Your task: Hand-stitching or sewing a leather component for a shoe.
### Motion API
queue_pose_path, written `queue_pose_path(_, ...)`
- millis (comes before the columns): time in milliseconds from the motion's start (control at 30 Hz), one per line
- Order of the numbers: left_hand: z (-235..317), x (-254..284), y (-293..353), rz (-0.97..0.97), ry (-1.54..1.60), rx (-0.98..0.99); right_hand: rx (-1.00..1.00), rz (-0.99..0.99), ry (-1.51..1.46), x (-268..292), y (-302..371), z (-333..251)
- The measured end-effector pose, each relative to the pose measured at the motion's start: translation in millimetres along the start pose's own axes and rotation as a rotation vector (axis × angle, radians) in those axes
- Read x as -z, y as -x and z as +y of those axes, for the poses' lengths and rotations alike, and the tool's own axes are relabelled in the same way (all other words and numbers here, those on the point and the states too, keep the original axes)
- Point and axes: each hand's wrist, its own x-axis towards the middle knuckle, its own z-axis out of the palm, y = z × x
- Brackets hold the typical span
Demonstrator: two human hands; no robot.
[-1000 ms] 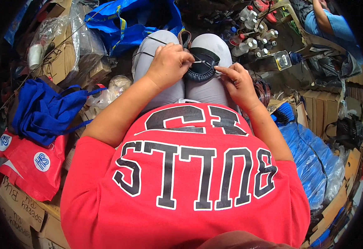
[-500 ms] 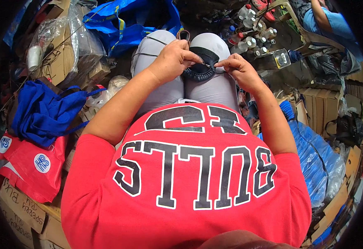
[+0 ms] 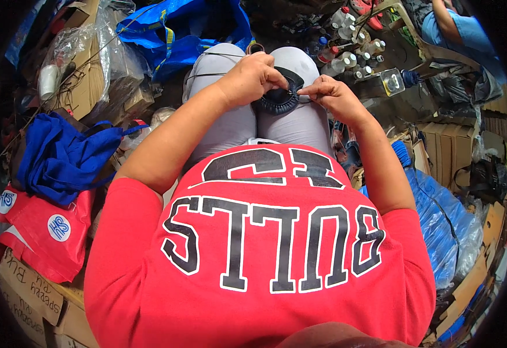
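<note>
A black shoe upper [image 3: 279, 105] with a puckered, gathered rim lies over my right knee [image 3: 297, 61], which is in grey trousers. At its edge my left hand [image 3: 252, 78] is closed in a pinch on a thin needle-like tool [image 3: 291, 91], mostly covered by the fingers. Just across from it, thumb and forefinger of my right hand [image 3: 336, 97] pinch together at the upper's right edge. Whether they grip the edge or a thread there is too small to tell. Dark cord [image 3: 207, 74] crosses my left knee toward the left hand.
Beyond the knees stands a blue bag [image 3: 189, 29]; clear bottles [image 3: 358, 52] cluster at the far right. On the left are cardboard [image 3: 88, 75], a dark blue cloth bag [image 3: 56, 153] and a red packet [image 3: 50, 232]. Blue plastic wrapping [image 3: 433, 214] lies right. Another person's arm [image 3: 448, 23] shows top right.
My left hand has moved slightly right and down, close to the right fingertips, so less of the thin tool shows. The right hand has shifted barely; the upper stays on the knee.
</note>
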Motion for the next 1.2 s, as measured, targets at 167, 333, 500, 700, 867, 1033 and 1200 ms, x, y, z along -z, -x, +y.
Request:
queue_pose_path(167,7,1,-8,-0.028,-0.165,-0.165,0.028,0.015,0.055,-2,-2,5)
queue_pose_path(333,18,-1,12,0.038,-0.149,-0.11,-0.024,0.067,0.002,-10,11,0)
queue_pose_path(500,18,-11,12,0.063,0.331,0.41,-0.019,0.158,-0.124,-17,8,6)
queue_pose_path(700,16,-26,1,0.035,0.484,0.502,-0.112,0.192,-0.309,-24,0,0)
queue_pose_path(867,12,-17,-4,0.025,0.227,0.305,-0.024,0.136,-0.198,-21,-4,-3)
queue_pose_path(1033,8,-1,11,0.042,0.354,0.399,-0.099,0.149,-0.343,-3,6,8)
queue_pose_path(1200,26,-3,1,-0.09,0.086,0.352,0.049,0.224,-0.183,-10,8,12)
